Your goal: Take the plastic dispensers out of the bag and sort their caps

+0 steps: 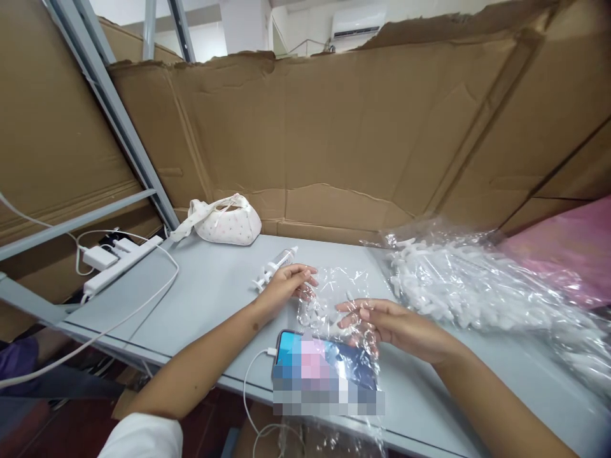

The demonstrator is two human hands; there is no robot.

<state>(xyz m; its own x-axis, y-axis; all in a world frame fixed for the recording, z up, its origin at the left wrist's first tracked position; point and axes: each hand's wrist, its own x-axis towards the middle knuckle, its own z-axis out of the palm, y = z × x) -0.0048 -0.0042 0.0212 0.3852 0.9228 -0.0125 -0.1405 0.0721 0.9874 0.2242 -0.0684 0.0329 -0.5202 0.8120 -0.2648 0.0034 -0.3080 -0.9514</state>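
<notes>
We see a grey table (pixel 214 299) walled at the back and sides by brown cardboard sheets (pixel 363 133). The left hand (pixel 286 284) rests palm down near the table's middle, its fingers (pixel 305 277) loosely curled over the left edge of a small clear plastic bag (pixel 334 299); whether they pinch the film or merely lie on it we cannot tell. Just behind this hand, touching or nearly touching the knuckles, lies a clear syringe (pixel 275 265) with a white plunger, pointing away and to the right. The right hand (pixel 396 324) lies on the right part of the same bag, its fingers (pixel 356 313) stretched leftward and slightly spread, flat on the film and gripping nothing that we can make out. The bag lies crumpled on the table between the two hands, its near end draped over a phone (pixel 324 366) that lies face up at the table's front edge with a white cable (pixel 252 375) plugged into its left end. To the right, a large clear bag of white plastic parts (pixel 458 286) spreads across the table. At the far left stands a small white spotted pouch (pixel 226 221), and beyond it a white power strip (pixel 119 261) with chargers and cords.
</notes>
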